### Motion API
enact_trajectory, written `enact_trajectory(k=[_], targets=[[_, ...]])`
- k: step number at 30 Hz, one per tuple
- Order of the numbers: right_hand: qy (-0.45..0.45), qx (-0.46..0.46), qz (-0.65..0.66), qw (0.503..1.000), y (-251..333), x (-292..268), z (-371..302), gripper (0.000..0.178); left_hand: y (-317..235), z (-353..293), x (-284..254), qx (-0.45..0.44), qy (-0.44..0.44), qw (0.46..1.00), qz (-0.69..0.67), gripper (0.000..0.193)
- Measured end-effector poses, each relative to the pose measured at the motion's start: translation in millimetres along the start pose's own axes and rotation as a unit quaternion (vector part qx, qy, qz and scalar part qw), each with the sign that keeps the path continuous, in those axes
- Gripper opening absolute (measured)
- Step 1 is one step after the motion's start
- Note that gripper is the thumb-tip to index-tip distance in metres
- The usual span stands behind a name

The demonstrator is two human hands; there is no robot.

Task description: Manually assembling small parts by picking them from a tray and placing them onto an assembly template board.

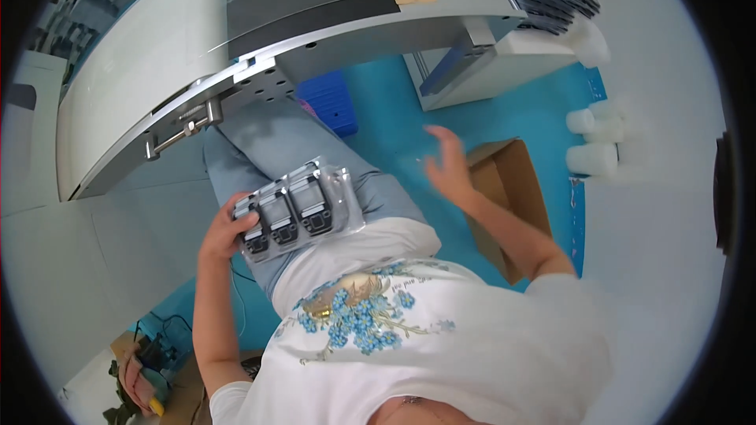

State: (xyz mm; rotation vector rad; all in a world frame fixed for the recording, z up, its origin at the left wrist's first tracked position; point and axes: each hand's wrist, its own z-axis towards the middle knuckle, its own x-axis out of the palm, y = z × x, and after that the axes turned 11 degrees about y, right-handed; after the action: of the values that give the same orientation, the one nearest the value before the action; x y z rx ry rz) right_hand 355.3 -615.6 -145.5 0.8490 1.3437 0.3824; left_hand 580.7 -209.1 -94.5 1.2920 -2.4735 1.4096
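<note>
Clear plastic blister tray (303, 208) of dark rectangular parts sits gripped in her left hand (224, 232); at three o'clock, her right hand (449, 165) hovers splayed, empty, over an open brown cardboard box (516, 189).

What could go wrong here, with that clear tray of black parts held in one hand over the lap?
The left hand grips the clear tray only at one end, so it may tip and drop the black parts. The right hand hangs empty and spread above the open cardboard box, giving the tray no support. The tray's far end looks to rest on the jeans-clad leg; a shift could slide it toward the blue floor.
</note>
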Motion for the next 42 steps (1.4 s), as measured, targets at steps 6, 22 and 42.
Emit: enact_trajectory(k=[6,22,42], targets=[[0.331,0.41,-0.181,0.83,-275.5,58.3,-190.8,0.064,-32.5,-44.2,40.7,-0.024,-0.095,0.995,0.03,0.06],[0.207,0.269,-0.107,0.934,-192.2,141.1,-35.5,0.023,-46.9,-35.7,29.9,-0.006,-0.08,0.997,0.003,0.058],[0.437,-0.183,0.052,0.879,323.8,10.8,117.1,0.062,-142.1,-105.7,71.4,0.201,-0.053,0.859,0.468,0.084]])
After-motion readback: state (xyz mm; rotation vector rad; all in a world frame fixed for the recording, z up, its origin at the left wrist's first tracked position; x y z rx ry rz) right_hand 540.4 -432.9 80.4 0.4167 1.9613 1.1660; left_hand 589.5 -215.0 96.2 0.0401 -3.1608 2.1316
